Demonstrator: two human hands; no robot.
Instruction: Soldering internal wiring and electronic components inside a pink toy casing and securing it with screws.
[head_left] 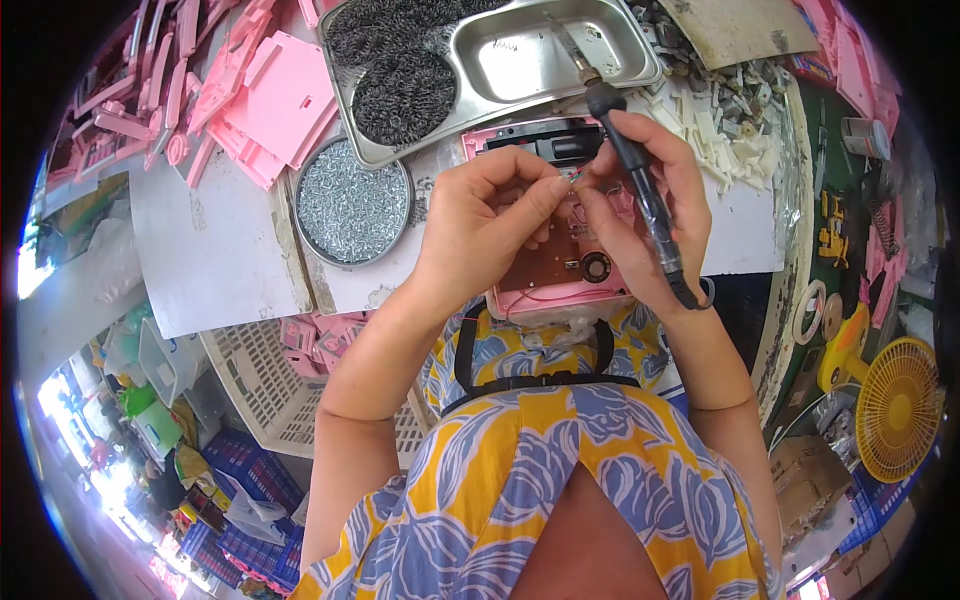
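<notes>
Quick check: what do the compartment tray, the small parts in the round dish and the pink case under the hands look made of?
Compartment tray: metal, probably stainless steel, glossy; bright silvery reflections show it.
Small parts: likely plated metal, shiny; they glint silver throughout.
Pink case: probably moulded plastic, smooth-looking; its rim has even colour and rounded edges.

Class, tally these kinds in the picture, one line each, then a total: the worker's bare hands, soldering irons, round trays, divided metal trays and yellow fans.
Bare hands: 2, left hand and right hand
Soldering iron: 1
Round tray: 1
Divided metal tray: 1
Yellow fan: 1
Total: 6
</notes>
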